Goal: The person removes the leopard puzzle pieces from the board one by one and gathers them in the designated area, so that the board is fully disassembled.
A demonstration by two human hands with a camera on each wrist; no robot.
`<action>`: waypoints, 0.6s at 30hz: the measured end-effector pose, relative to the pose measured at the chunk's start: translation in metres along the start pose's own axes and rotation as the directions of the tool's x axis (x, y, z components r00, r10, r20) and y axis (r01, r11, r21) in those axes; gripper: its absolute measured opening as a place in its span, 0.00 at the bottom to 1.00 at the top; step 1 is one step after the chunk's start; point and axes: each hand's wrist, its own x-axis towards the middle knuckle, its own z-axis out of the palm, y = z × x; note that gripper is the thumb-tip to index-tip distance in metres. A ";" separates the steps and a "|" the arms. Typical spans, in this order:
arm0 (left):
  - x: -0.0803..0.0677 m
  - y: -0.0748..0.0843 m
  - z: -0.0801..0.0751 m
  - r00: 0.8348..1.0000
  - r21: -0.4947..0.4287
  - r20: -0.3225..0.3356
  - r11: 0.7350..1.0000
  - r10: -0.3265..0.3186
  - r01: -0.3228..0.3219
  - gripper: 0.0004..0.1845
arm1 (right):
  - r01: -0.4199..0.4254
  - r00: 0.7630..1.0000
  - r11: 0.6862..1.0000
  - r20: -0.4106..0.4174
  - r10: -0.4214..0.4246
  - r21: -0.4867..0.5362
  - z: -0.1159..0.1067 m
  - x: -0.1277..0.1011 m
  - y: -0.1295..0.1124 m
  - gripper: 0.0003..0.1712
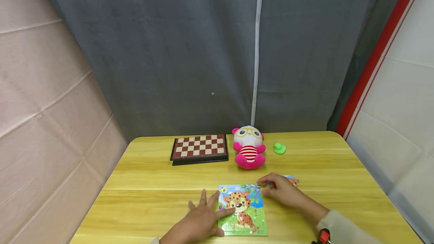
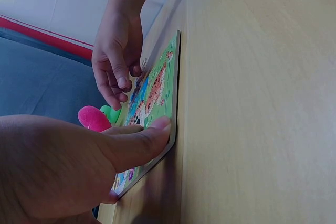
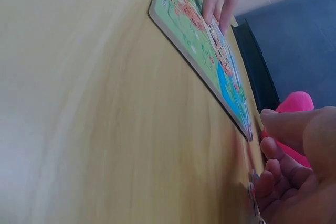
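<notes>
A jigsaw puzzle (image 1: pixel 255 217) with a cartoon leopard on a green and blue scene lies flat on the wooden table. My left hand (image 1: pixel 200 219) rests at its left side, fingers spread. One finger reaches across the picture, and the thumb (image 2: pixel 149 137) lies on the near edge in the left wrist view. By the puzzle's far right corner is my right hand (image 1: pixel 285 191), its fingers loosely bent and no object visible between them. Colourful loose puzzle pieces (image 1: pixel 293 180) lie beyond this hand, partly hidden by it.
A folding chessboard (image 1: pixel 200 147) sits at the back of the table (image 1: pixel 145 199). Beside it is a pink and white plush panda (image 1: pixel 249 148), then a small green toy duck (image 1: pixel 279 148). A grey curtain (image 1: pixel 186 55) hangs behind the table.
</notes>
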 end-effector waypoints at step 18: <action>0.001 -0.002 0.000 1.000 -0.006 0.009 1.000 0.007 -0.007 0.37 | 0.063 0.996 0.998 0.067 -0.062 -0.008 0.025 0.007 -0.010 0.16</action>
